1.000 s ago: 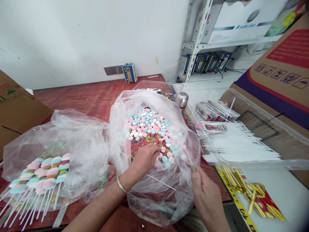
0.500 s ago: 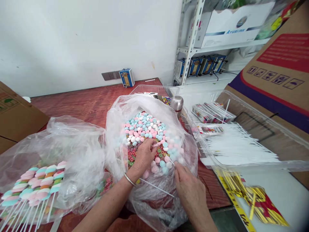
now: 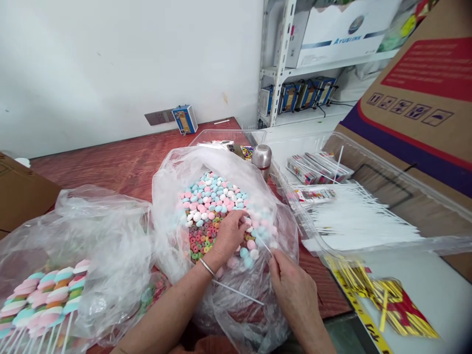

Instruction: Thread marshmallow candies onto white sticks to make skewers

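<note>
A clear plastic bag (image 3: pixel 173 196) in the middle of the red table holds pastel pink, blue and white candies (image 3: pixel 214 196) and coloured ring candies (image 3: pixel 199 241). My left hand (image 3: pixel 226 236) is inside the bag, fingers curled down on the candies; what they pinch is hidden. My right hand (image 3: pixel 291 290) rests at the bag's near right edge and pinches a thin white stick (image 3: pixel 263 243) that points into the bag. A second white stick (image 3: pixel 238 292) lies across the bag below my left wrist.
A second plastic bag (image 3: pixel 103 236) on the left holds finished candy skewers (image 3: pixel 47 295). A clear tray (image 3: pixel 383 236) on the right holds white sticks (image 3: pixel 354 221) and packets. Yellow-red wrappers (image 3: pixel 387 300) lie near right. Cardboard boxes (image 3: pixel 416 113) flank the table; a metal cup (image 3: pixel 261 158) stands behind.
My right hand moved left to the bag's edge with the stick. My left hand shifted slightly up over the candies. The camera view drifted right and down.
</note>
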A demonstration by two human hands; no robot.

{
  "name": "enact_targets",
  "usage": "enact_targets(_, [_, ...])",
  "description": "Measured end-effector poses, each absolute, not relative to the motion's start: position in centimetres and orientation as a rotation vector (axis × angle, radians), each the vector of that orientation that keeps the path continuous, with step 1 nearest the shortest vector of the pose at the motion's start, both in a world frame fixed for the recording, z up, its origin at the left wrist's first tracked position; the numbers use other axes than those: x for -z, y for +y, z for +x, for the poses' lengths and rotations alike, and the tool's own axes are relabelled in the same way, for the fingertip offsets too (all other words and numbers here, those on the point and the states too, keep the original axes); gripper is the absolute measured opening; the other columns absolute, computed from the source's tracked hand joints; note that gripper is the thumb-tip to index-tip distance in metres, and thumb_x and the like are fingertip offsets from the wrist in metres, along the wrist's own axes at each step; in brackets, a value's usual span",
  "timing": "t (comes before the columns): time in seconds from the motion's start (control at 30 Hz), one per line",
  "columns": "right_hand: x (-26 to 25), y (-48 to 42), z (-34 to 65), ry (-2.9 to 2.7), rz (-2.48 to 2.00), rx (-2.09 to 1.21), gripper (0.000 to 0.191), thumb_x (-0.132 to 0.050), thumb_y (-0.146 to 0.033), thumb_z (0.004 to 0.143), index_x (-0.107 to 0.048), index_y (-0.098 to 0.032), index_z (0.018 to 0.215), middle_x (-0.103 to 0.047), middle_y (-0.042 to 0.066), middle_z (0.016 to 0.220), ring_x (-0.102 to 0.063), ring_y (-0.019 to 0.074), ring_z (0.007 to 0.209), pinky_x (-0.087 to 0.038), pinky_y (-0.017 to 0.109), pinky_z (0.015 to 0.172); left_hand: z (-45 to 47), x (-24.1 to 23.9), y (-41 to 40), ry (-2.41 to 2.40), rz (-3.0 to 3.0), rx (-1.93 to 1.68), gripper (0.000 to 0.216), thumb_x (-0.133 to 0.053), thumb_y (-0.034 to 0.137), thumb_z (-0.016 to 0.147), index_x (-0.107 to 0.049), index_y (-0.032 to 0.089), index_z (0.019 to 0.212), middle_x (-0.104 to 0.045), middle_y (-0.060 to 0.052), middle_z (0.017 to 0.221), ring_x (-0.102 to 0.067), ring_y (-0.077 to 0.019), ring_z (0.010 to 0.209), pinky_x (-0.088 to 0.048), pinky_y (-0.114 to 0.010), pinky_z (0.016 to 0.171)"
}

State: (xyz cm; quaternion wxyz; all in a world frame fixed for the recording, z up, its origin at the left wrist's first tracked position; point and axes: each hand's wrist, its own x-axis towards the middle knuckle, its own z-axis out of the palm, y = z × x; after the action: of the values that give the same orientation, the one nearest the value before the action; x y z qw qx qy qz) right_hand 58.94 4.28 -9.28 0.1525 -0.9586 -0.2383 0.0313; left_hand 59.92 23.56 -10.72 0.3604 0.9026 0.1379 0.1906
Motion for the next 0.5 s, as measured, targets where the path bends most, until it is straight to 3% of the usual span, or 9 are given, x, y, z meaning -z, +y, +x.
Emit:
enact_targets(0.07, [9.5, 4.2, 59.0, -0.683, -2.726, -0.084, 0.019, -0.049, -0.024, 0.097, -0.068, -0.024, 0.097, -0.075, 0.001, 0.088, -0.071, 0.0184, 0.07, -0.031, 0.026, 0.053, 60.2, 10.4, 23.7, 0.431, 2.329, -0.409, 0.023, -0.068, 0.014, 0.08, -0.067, 0.02, 0.102, -0.064, 0.0, 0.084, -0.06, -0.0149, 0.077, -0.046, -0.027, 0.072])
enact_targets(0.2, [9.6, 4.1, 59.1, -0.668, -2.632, -0.068, 0.024, -0.045, -0.025, 0.096, -0.068, -0.021, 0.092, -0.075, 0.003, 0.084, -0.07, 0.0189, 0.068, -0.033, 0.026, 0.054, 60.4, 9.8, 23.5, 0.381, 2.406, -0.365, 0.012, -0.067, 0.013, 0.076, -0.066, 0.019, 0.087, -0.061, -0.001, 0.087, -0.057, -0.0147, 0.077, -0.044, -0.027, 0.071])
enact_targets(0.3, [9.1, 4.4, 59.2, -0.648, -2.407, -0.038, 0.03, -0.041, -0.027, 0.096, -0.069, -0.019, 0.1, -0.076, 0.007, 0.089, -0.07, 0.0203, 0.074, -0.041, 0.025, 0.06, 59.7, 9.4, 22.9, 0.344, 2.368, -0.481, 0.014, -0.061, 0.009, 0.075, -0.061, 0.018, 0.086, -0.06, -0.002, 0.09, -0.057, -0.0152, 0.08, -0.045, -0.028, 0.072])
enact_targets(0.4, [8.4, 5.3, 59.2, -0.597, -2.116, -0.073, 0.033, -0.04, -0.03, 0.095, -0.068, -0.017, 0.109, -0.076, 0.008, 0.095, -0.069, 0.0202, 0.081, -0.048, 0.026, 0.069, 58.1, 8.8, 22.2, 0.365, 2.1, -0.422, 0.011, -0.061, 0.016, 0.079, -0.057, 0.018, 0.088, -0.057, 0.002, 0.074, -0.057, -0.0142, 0.069, -0.044, -0.027, 0.064])
enact_targets(0.5, [7.8, 6.5, 58.9, -0.554, -1.932, -0.108, 0.032, -0.045, -0.032, 0.094, -0.067, -0.018, 0.111, -0.074, 0.008, 0.102, -0.068, 0.0209, 0.09, -0.05, 0.028, 0.077, 56.0, 7.9, 21.6, 0.302, 1.63, -0.198, 0.025, -0.069, 0.028, 0.078, -0.055, 0.019, 0.096, -0.06, 0.003, 0.071, -0.059, -0.0124, 0.064, -0.046, -0.024, 0.059])
